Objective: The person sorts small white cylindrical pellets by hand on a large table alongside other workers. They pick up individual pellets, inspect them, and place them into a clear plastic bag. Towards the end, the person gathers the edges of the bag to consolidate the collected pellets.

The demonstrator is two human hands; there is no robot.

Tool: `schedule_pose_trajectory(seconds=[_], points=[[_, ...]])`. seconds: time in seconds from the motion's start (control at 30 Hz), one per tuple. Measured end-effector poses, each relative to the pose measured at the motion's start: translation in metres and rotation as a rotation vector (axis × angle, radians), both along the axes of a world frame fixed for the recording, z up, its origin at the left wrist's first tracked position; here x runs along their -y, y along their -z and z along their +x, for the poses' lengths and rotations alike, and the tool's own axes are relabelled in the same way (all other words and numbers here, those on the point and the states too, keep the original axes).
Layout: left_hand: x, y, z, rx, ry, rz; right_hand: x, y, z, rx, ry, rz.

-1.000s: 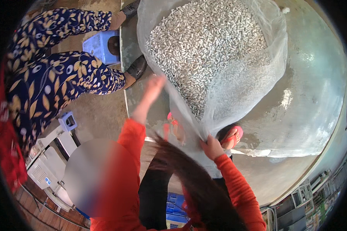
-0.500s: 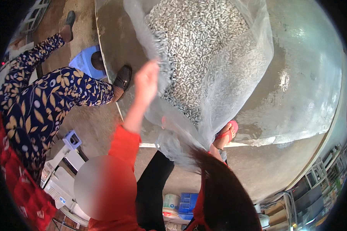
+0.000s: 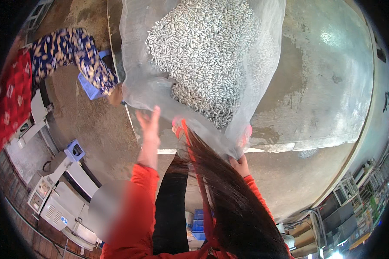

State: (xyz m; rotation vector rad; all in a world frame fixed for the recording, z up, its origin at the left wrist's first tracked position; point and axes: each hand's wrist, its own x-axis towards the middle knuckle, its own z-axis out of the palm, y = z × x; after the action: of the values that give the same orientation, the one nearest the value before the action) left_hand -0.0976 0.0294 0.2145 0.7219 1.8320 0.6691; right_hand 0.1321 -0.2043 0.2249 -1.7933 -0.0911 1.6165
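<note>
A heap of small silvery cylindrical pieces [image 3: 207, 56] lies on a translucent whitish sheet [image 3: 266, 82], whose edges rise loosely around it. My left hand [image 3: 149, 125] is open with its fingers spread, just beside the sheet's near left edge, and holds nothing. Pinched in my right hand [image 3: 240, 165] is the gathered near corner of the sheet; hair partly covers that arm. The sheet's near side stretches between my hands in folds, below the heap.
A person in floral trousers [image 3: 65, 45] bends at the left, beside a blue plastic stool [image 3: 89, 87]. A smaller purple stool [image 3: 74, 150] and grey-white machine [image 3: 56, 209] stand nearer. The concrete slab's pale edge [image 3: 289, 148] crosses ahead. Long dark hair [image 3: 237, 203] hangs in view.
My left hand has come back from the heap's left side toward me, and its fingers have spread. My right hand now shows at the sheet's corner. The person at left has bent down.
</note>
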Motion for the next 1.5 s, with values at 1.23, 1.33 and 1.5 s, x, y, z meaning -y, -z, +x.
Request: schedule_pose_trajectory(seconds=[1.23, 1.33, 1.5], points=[[0.171, -0.131, -0.038, 0.101, 0.299, -0.596, 0.039, -0.123, 0.113, 0.088, 0.152, -0.379], [0.223, -0.066, -0.067, 0.177, 0.201, -0.632, 0.034, -0.111, 0.108, 0.181, -0.040, -0.486], [0.149, -0.134, -0.017, 0.041, 0.368, -0.649, 0.056, -0.080, 0.108, 0.178, 0.070, -0.432]])
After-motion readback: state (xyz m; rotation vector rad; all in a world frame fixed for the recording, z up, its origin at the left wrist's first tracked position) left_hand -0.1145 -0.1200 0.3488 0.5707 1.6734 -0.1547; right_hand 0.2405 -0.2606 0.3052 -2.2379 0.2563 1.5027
